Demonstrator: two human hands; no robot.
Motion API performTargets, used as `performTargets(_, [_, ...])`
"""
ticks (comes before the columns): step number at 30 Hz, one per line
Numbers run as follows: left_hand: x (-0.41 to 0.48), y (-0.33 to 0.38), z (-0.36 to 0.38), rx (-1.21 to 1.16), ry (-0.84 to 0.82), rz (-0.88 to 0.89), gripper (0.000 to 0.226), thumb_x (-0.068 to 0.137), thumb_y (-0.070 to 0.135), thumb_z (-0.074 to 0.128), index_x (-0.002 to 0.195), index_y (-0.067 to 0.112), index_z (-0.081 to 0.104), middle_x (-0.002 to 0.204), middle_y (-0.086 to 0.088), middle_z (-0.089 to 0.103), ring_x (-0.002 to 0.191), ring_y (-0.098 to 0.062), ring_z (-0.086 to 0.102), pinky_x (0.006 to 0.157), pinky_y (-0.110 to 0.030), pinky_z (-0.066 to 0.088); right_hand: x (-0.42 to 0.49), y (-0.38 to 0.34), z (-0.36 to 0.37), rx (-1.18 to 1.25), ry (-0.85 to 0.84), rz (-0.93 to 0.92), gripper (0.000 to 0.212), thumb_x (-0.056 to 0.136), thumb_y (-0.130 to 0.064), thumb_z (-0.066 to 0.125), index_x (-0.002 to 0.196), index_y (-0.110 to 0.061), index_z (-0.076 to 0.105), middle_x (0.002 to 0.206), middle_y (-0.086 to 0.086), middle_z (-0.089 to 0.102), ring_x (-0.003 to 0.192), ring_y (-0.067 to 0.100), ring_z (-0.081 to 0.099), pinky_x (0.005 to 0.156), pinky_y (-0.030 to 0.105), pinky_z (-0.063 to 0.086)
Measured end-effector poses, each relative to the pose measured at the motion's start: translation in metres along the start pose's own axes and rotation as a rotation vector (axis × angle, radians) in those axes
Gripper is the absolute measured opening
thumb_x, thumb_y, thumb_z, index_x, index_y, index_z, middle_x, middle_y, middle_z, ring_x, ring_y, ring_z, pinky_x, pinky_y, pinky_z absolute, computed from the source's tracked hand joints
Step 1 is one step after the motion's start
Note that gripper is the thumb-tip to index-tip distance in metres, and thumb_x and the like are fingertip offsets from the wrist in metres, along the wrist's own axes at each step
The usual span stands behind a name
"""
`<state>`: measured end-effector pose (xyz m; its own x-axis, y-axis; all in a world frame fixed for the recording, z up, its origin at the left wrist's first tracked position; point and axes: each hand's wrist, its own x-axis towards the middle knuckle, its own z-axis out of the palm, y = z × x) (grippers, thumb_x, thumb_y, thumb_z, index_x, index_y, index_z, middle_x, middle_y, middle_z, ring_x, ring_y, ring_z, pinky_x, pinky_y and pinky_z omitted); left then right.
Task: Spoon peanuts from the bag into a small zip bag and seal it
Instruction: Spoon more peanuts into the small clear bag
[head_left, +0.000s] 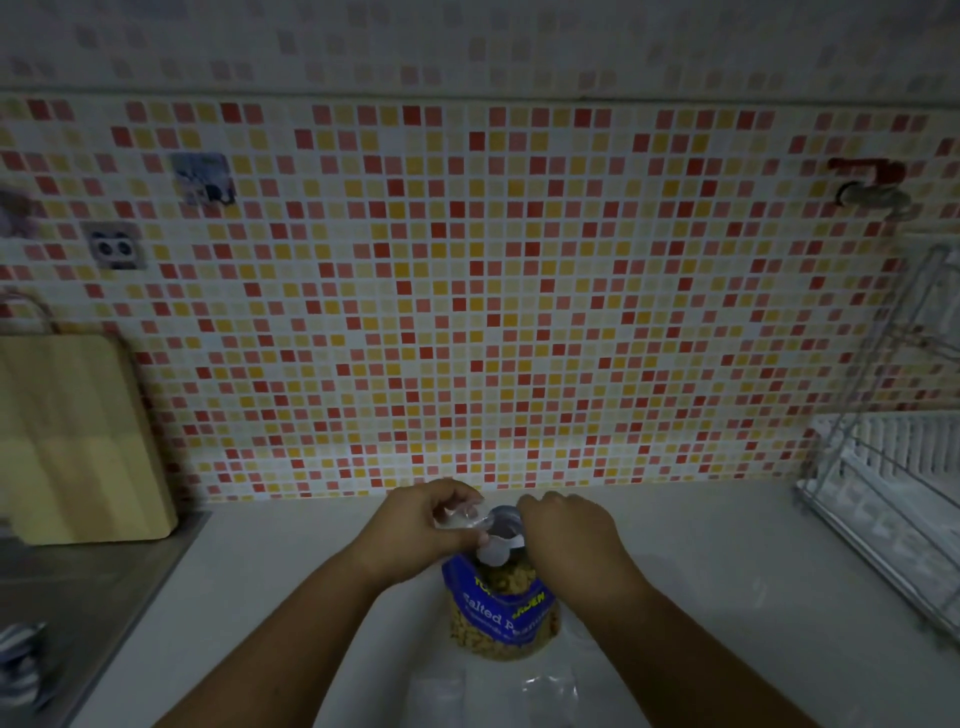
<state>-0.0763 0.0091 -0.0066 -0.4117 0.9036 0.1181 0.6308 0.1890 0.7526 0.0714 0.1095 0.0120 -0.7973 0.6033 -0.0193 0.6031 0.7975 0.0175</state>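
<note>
Left hand (423, 525) pinches the small zip bag (460, 515) at its mouth. Right hand (569, 525), fingers curled, holds a white spoon (496, 549) just beside it. Zip bag: clear, thin film, judged limp, light and slippery; best gripped at the rim. Peanut bag (501, 610): blue, windowed, soft-sided, upright directly below both hands.

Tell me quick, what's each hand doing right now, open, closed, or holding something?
Left hand: grips the small clear zip bag.
Right hand: holds the white spoon by its handle, over the peanut bag.
</note>
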Motion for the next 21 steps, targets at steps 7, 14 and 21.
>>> performTargets(7, [-0.002,-0.006,0.006,-0.048,-0.047,-0.043,0.027,0.072,0.026,0.078,0.093,0.033,0.063,0.093,0.014,0.066,0.080,-0.004,0.059,0.067,-0.012,0.048,-0.004,-0.012,0.014,0.148,-0.100,0.021,0.028,0.094,-0.011,0.045,0.117,-0.003,0.057,0.120,0.018,0.056,0.111,0.032,0.054,0.088,0.037,0.045])
performTargets(14, [-0.004,-0.007,0.010,-0.065,-0.035,-0.078,0.029,0.073,0.027,0.077,0.096,0.034,0.062,0.095,0.015,0.066,0.089,-0.009,0.064,0.077,-0.023,0.055,0.023,-0.011,0.032,0.282,-0.313,0.265,0.053,0.085,-0.031,0.066,0.130,-0.007,0.051,0.127,0.011,0.057,0.114,0.025,0.057,0.094,0.032,0.046])
performTargets(21, [-0.004,-0.009,0.010,-0.080,-0.034,-0.095,0.027,0.073,0.029,0.077,0.096,0.034,0.064,0.097,0.010,0.068,0.091,-0.012,0.064,0.083,-0.035,0.056,0.017,0.013,0.038,0.405,-0.174,0.315,0.027,0.089,-0.023,0.049,0.107,-0.007,0.063,0.100,0.009,0.063,0.092,0.025,0.061,0.073,0.031,0.045])
